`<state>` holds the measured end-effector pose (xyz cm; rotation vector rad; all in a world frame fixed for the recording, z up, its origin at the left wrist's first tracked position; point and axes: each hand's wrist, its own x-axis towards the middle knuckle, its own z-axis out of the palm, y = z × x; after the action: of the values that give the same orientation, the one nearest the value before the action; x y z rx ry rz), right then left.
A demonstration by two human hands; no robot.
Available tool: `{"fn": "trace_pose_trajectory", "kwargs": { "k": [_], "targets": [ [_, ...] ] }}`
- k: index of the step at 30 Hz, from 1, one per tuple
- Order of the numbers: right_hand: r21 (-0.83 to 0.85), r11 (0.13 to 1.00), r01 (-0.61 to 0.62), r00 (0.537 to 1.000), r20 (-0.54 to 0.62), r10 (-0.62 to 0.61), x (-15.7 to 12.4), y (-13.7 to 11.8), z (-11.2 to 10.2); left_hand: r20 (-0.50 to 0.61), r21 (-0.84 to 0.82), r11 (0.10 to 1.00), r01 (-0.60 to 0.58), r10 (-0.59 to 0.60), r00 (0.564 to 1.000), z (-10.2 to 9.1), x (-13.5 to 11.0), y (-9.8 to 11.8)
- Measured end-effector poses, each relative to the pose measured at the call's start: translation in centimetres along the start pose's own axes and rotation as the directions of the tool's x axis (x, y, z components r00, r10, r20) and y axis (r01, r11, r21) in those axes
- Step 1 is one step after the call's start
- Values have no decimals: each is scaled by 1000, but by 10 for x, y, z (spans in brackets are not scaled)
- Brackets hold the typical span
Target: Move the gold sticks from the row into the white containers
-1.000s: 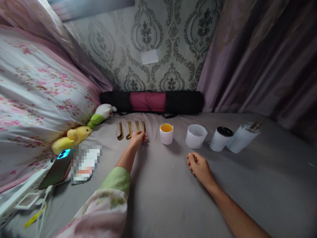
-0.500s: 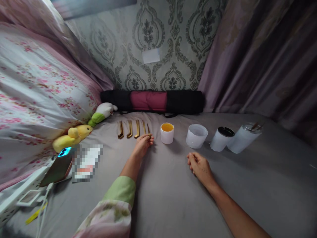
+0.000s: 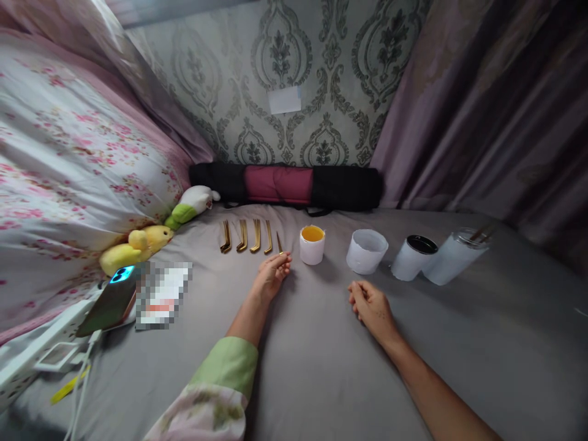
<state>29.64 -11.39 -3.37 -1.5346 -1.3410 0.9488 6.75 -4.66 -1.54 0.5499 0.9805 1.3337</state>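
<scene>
One white cup [image 3: 312, 252]: yellow inside | left hand [image 3: 272, 274] pinches gold stick [image 3: 278, 242] | right hand [image 3: 371, 306] curled

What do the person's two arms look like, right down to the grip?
The left arm wears a pale pink, green-patterned sleeve with a light green cuff. The right arm shows no sleeve. The left grip and right grip are gloveless; small dark marks dot the right one.

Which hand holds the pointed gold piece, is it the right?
No, the pointed gold piece sticks out from the fingers of the left hand, and the right hand is apart.
</scene>
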Motion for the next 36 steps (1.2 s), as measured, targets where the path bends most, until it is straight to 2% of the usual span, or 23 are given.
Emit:
{"fn": "trace_pose_trajectory", "kwargs": {
  "k": [6, 11, 17, 24, 28, 36],
  "targets": [
    [4, 1000, 5, 1000, 0, -5, 1, 4, 0, 38, -58, 998, -11, 13, 999, 6, -14, -9],
    [17, 1000, 1, 1000, 0, -1, 0, 3, 0, 82, -24, 998, -54, 56, 995, 10, -31, -18],
    [22, 1000, 1, 1000, -13, 0, 1, 2, 3, 95, 86, 989, -123, 115, 989, 15, -53, -27],
    [-7, 997, 71, 997, -30, -71, -1, -1, 4, 120, 301, 936, -185, 155, 981, 17, -71, -35],
    [-44, 997, 71, 997, -36, -72, -3, -2, 3, 113, 472, 854, -219, 187, 976, 18, -79, -36],
    [-37, 995, 97, 994, -47, -98, -6, -1, 1, 257, 719, 589, -369, 269, 928, 12, -82, -44]
  ]
}}
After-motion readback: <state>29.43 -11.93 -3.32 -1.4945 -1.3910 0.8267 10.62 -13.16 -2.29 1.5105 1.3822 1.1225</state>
